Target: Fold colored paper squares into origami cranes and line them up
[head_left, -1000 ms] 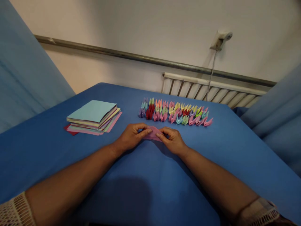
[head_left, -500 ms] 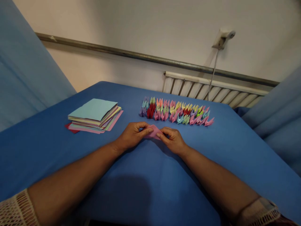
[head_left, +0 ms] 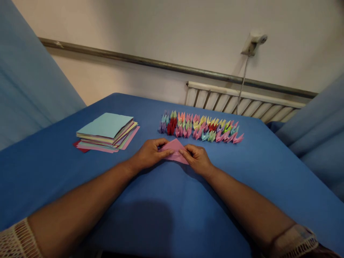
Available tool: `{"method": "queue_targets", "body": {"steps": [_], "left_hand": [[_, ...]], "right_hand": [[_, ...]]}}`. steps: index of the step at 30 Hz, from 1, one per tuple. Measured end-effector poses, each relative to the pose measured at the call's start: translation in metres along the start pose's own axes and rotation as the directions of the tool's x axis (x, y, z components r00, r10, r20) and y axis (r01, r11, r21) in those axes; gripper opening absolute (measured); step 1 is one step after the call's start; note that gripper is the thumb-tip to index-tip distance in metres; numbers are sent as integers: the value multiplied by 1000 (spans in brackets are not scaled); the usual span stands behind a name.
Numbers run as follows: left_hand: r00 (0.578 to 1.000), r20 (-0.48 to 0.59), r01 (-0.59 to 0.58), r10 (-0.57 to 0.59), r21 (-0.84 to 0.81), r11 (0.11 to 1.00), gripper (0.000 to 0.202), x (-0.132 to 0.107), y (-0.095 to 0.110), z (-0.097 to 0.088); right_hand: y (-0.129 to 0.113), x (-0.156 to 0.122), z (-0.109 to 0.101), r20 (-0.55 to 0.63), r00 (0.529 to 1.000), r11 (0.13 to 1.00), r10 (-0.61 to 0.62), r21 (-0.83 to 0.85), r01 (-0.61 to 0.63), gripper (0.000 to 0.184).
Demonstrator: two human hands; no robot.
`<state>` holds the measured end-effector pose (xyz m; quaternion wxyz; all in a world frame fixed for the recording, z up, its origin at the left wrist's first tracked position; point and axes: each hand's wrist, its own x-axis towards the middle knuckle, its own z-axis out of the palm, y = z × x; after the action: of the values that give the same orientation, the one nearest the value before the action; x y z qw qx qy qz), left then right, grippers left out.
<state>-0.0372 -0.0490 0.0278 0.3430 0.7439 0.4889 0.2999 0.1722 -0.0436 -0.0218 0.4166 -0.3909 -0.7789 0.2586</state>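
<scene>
Head view looks down on a blue cloth-covered surface (head_left: 166, 215) where both bare hands meet just above the middle of the picture. The left hand (head_left: 149, 154) lies palm down with its fingers curled, the thumb and forefinger pinching the left edge of a folded pink paper piece (head_left: 175, 149); the right hand (head_left: 197, 159) is curled the same way, its fingertips nipping the paper's right edge. The pink paper lies flat on the surface between the two hands, a triangular peak pointing toward 12 o'clock and its lower corner reaching toward 5 o'clock under the right fingers. At 12 to 1 o'clock from the hands, near but apart from them, stand tight rows of small folded paper figures in many colours (head_left: 200, 128), purple and red at the left end, yellow and green in the middle, pink at the right end. At 10 o'clock from the hands, well apart, rests a loose stack of square coloured paper sheets (head_left: 107, 132) with a light blue sheet on top and pink and red edges showing beneath. Beyond the surface a metal rail (head_left: 120, 57) runs along the pale wall, a white barred frame (head_left: 242, 102) sits at 1 o'clock, and blue curtains (head_left: 29, 86) hang at either side.
</scene>
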Motion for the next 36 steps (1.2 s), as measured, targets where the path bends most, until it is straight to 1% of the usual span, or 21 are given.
{"method": "queue_targets", "body": {"steps": [2,6,8,10,13,15,16,18,19,21,22,23,24,25,26,27,28,30,32,35,36], "left_hand": [[1000,-16,5,-5,22,1000,28,1,-3,-1],[999,-42,2,0,35,999,29,2,-6,-1],[999,-39,3,-2,22,1000,30,2,-6,-2],[1000,-13,12,-12,12,1000,32,3,-6,-3],[998,22,60,-61,43,997,34,5,-8,-7],[994,1,108,-109,90,990,34,7,-11,-9],[991,-22,132,-130,111,985,35,8,-13,-10],[984,-65,175,-168,146,974,35,11,-17,-12],[980,-78,195,-185,167,966,35,13,-20,-13],[976,-82,217,-204,223,950,35,15,-25,-15],[976,-81,217,-203,258,941,35,16,-27,-16],[977,-80,211,-196,299,931,35,17,-29,-17],[980,-80,199,-183,342,918,35,17,-31,-18],[982,-82,189,-170,385,903,37,17,-32,-18],[983,-83,181,-161,427,886,38,17,-32,-19],[984,-80,177,-158,466,867,40,16,-32,-20],[984,-77,179,-163,503,845,41,16,-32,-21],[979,-66,197,-194,568,799,43,14,-30,-25],[971,-61,219,-232,620,753,44,12,-27,-31],[954,-76,260,-289,689,676,43,8,-22,-44],[947,-99,281,-304,716,639,42,7,-20,-48]], "right_hand": [[1,0,0,-5,1000,1000,16,9,-16,34],[3,1,0,13,998,998,60,8,-60,35],[4,2,0,23,996,996,87,16,-88,37],[6,3,1,5,992,990,127,60,-127,38],[14,6,4,-55,975,964,215,172,-203,35],[22,8,6,-85,959,944,269,223,-245,32],[26,9,6,-88,954,939,288,222,-263,30],[30,10,5,-88,945,942,314,155,-298,24],[31,10,3,-93,946,950,309,81,-302,22],[26,9,-1,-111,965,960,238,-126,-251,26],[21,8,-3,-116,982,954,150,-244,-174,31],[15,7,-4,-88,995,939,54,-335,-81,34],[9,5,-4,-37,999,921,-16,-389,0,37],[3,3,-4,48,997,906,-59,-416,73,39],[-3,1,-3,141,987,894,-73,-429,128,41],[-7,-1,-1,254,965,887,-70,-427,177,46],[-11,-3,1,341,939,883,-50,-424,201,52],[-14,-5,5,445,896,877,-3,-429,216,56],[-14,-6,7,486,873,874,30,-437,213,58],[-14,-6,6,505,861,871,51,-444,209,59],[-14,-6,6,510,858,870,54,-445,210,60]]}}
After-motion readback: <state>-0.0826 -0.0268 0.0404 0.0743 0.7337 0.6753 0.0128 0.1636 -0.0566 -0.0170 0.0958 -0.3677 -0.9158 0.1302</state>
